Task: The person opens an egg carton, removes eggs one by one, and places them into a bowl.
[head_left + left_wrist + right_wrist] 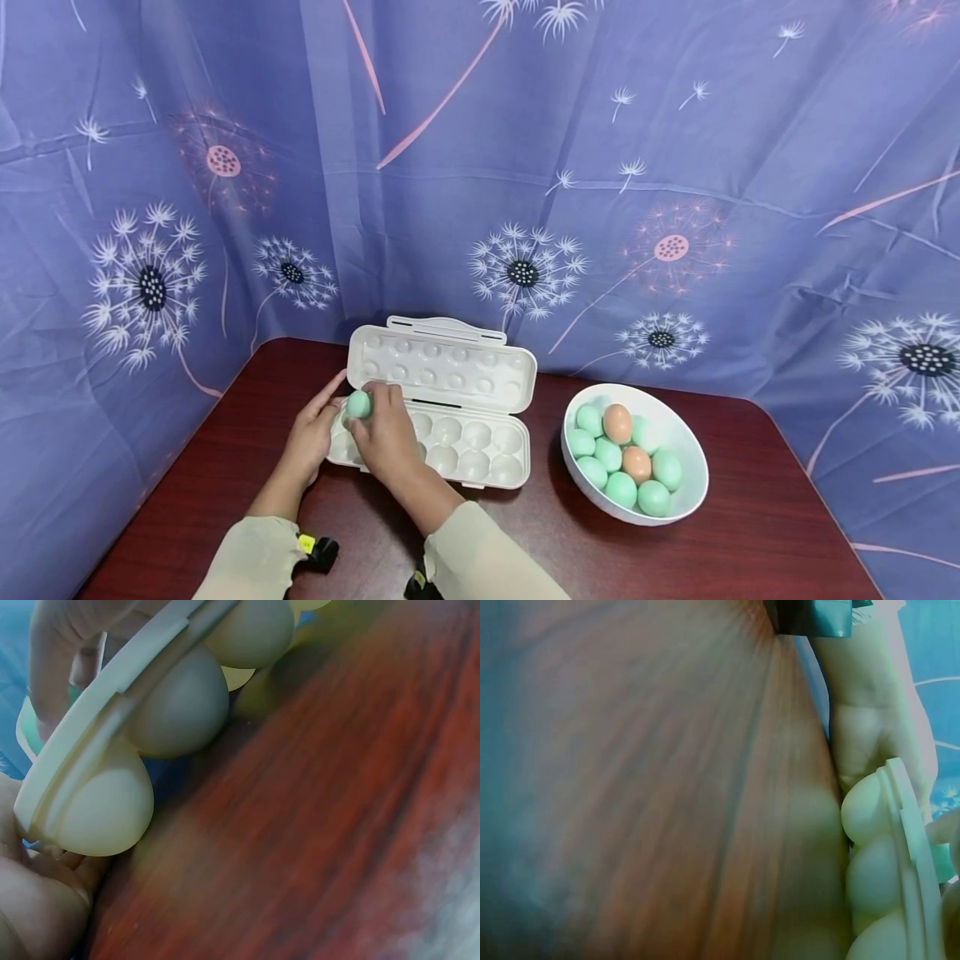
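A white plastic egg carton (480, 454) lies on the table with its lid (442, 367) raised at the back. My left hand (309, 437) holds its left end; in the left wrist view, fingers (82, 866) reach under the rim beside the rounded cups (109, 810). Above the leftmost cups, my right hand (390, 437) pinches a pale green egg (359, 405) between thumb and fingers. In the right wrist view, the carton's edge (911, 847) partly hides this egg (943, 861). Cups to the right of my right hand hold no eggs.
A white bowl (701, 467) with several green eggs and two brown eggs stands right of the carton. The dark red wooden table (772, 517) extends around both. Blue curtains (442, 225) with dandelion prints hang behind and at the sides.
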Action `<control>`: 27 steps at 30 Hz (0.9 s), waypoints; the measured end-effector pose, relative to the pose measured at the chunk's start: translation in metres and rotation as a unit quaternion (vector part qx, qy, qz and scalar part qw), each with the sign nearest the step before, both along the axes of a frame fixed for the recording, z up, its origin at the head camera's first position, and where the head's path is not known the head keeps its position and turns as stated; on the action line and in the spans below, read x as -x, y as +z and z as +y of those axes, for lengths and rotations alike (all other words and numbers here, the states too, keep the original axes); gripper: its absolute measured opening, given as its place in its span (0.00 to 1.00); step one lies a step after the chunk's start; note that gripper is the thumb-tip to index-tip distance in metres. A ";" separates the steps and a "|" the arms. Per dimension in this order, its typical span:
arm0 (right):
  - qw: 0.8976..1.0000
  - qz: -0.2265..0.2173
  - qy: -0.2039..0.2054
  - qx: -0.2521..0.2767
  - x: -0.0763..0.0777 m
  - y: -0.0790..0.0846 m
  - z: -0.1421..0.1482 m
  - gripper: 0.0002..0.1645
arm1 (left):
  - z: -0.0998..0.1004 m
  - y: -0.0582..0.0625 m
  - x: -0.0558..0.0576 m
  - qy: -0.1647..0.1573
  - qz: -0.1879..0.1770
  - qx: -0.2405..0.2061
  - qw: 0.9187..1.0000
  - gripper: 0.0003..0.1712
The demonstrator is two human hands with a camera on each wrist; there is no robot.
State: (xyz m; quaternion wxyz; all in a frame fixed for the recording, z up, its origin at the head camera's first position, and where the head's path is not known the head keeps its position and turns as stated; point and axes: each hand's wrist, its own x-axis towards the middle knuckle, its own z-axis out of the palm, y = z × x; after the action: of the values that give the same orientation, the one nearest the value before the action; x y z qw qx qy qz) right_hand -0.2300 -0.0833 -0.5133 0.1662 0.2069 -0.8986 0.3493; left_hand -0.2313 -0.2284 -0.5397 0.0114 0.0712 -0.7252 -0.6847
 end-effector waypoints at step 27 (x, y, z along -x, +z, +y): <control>0.988 0.030 0.013 0.149 -0.008 0.011 0.034 0.29 | 0.008 0.029 -0.014 -0.004 0.015 0.030 0.999 0.29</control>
State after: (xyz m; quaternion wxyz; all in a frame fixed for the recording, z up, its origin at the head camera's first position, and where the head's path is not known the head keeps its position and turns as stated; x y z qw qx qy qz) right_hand -0.2220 -0.0490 -0.5022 0.2172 0.2020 -0.8287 0.4747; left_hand -0.2169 -0.2205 -0.5105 0.0214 0.0575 -0.7453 -0.6639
